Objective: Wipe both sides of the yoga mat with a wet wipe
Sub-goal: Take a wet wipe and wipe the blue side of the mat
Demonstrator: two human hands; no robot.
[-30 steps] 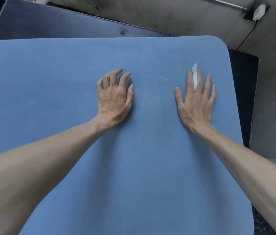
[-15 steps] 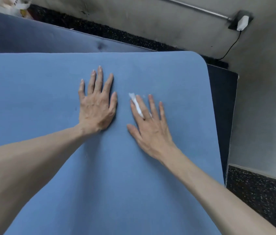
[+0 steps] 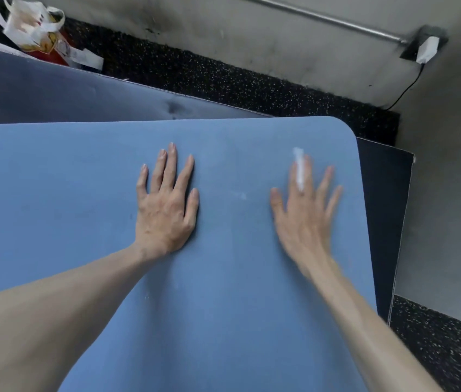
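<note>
- Blue yoga mat spread flat, filling most of the head view, rounded far-right corner visible, lying over a darker blue-grey mat behind and a black mat to its right.
- Left hand pressed palm-down on the yoga mat, fingers straight and slightly spread — grip flat, holding nothing.
- Right hand also palm-down on the yoga mat, to the right of the left hand and nearer the rounded corner; blurred, fingers straight and fanned out.
- Wet wipe seen as a narrow white strip poking up between the right hand's index and middle fingers, tip reaching past the fingertips; rest hidden under the hand. Grip on it: straight fingers pressing it against the mat, not curled round it.
- Faint pale smudge on the mat surface between the two hands.
- Black speckled floor beyond the mats and at lower right.
- Grey wall at top with a metal pipe running along it to a white plug — thin black cable hanging down from there.
- White bag with handles at top left, over something red and yellow, blurred.
</note>
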